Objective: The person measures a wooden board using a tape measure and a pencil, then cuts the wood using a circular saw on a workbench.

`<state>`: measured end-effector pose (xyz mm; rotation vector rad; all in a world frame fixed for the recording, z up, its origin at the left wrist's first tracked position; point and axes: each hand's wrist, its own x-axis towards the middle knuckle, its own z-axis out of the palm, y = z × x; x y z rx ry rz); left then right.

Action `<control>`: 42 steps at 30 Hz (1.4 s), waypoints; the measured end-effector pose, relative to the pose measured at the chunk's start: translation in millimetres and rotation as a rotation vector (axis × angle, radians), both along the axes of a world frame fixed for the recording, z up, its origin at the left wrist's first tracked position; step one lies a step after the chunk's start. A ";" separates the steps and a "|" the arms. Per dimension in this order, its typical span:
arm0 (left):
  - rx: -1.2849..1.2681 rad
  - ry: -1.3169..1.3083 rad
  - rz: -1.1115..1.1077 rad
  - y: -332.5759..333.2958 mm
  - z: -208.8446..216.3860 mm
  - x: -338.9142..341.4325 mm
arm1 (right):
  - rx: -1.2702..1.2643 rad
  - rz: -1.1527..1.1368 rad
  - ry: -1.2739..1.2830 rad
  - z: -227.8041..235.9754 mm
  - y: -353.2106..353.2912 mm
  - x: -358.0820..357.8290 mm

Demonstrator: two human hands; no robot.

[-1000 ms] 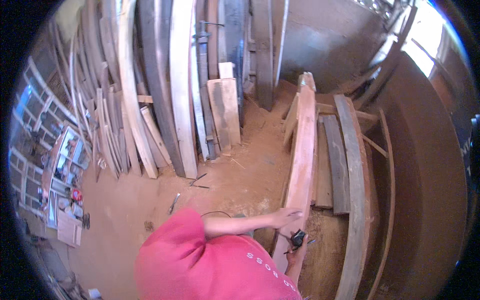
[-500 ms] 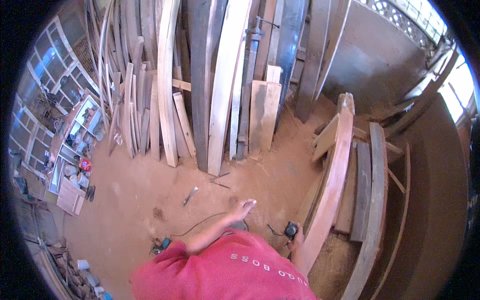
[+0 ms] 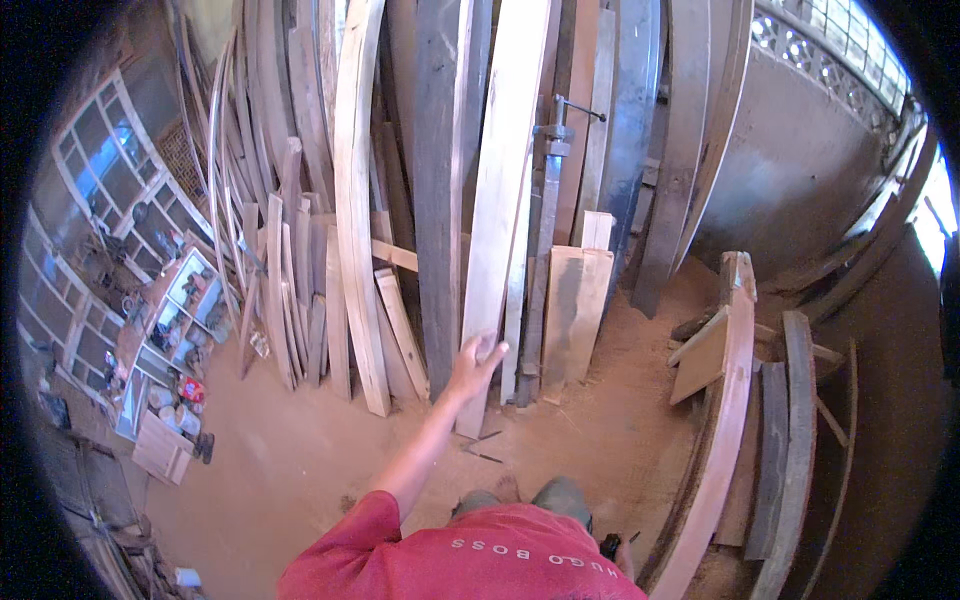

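My left hand (image 3: 472,372) reaches forward in front of the lower part of a tall pale plank (image 3: 495,250). Its thumb and fingers are spread at about the plank's width; whether they touch the wood I cannot tell. Low on the right, beside my red shirt, my right hand (image 3: 626,556) is closed round a small black boxy tool (image 3: 610,546), which may be a tape measure. The shirt hides part of that hand. On the floor by the pale plank's foot lies a thin dark rod-like piece (image 3: 484,457).
Many boards lean upright ahead, including a dark plank (image 3: 438,200). A metal bar clamp (image 3: 552,150) stands among them. A long reddish beam (image 3: 728,430) runs along my right, beside grey boards (image 3: 797,400). A cluttered shelf (image 3: 165,320) stands at the left.
My left hand has moved forward and up from above the floor to the pale plank. The view has shifted; my right hand and the black tool now sit lower in view, partly hidden.
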<state>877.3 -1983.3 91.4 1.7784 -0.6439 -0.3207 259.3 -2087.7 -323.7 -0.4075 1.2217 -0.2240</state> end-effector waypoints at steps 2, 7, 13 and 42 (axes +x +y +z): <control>0.070 -0.204 0.132 0.0 23.0 50.0 | -0.137 0.131 0.105 38.7 11.2 46.9; 0.142 -0.488 0.308 -47.5 83.4 180.4 | -0.351 0.394 0.381 112.6 -5.4 137.7; 0.358 -0.585 0.566 -113.8 164.0 323.0 | -0.247 0.269 0.257 59.6 -77.9 206.6; 0.255 -0.430 0.642 -140.0 187.7 388.8 | -0.421 -0.071 0.083 182.5 -164.6 429.9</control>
